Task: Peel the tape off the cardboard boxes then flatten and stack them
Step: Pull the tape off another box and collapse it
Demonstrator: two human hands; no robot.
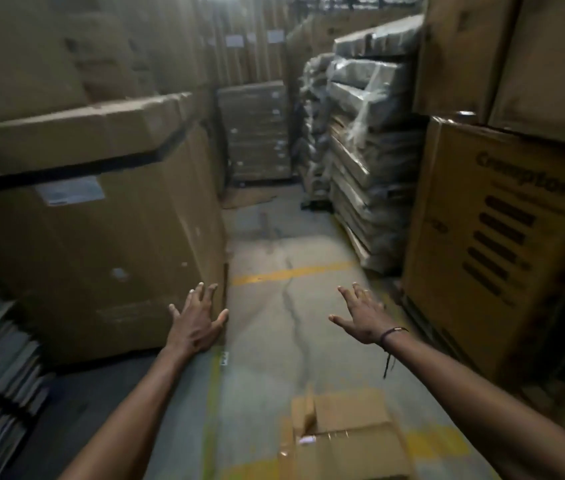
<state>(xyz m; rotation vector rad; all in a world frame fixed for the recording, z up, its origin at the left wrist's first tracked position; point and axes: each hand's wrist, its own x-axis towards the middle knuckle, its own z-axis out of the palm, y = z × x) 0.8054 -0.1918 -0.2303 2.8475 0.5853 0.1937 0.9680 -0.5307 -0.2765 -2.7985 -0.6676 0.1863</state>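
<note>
Hands out over warehouse floor, small box below.

Both empty, fingers spread: left hand (pixel 195 323) beside the bottom corner of the big carton (pixel 94 230), contact unclear; right hand (pixel 360 315) over bare floor (pixel 274 306). Taped cardboard box (pixel 343 441) on the floor at the frame's bottom edge, back toward the body from both, lying under the right forearm, so nearer that side. Long axis hard to judge, partly cut off.

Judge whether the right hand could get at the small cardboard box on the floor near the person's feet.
Probably yes: the right hand is open and empty, and only bare floor lies between it and the small cardboard box.
</note>
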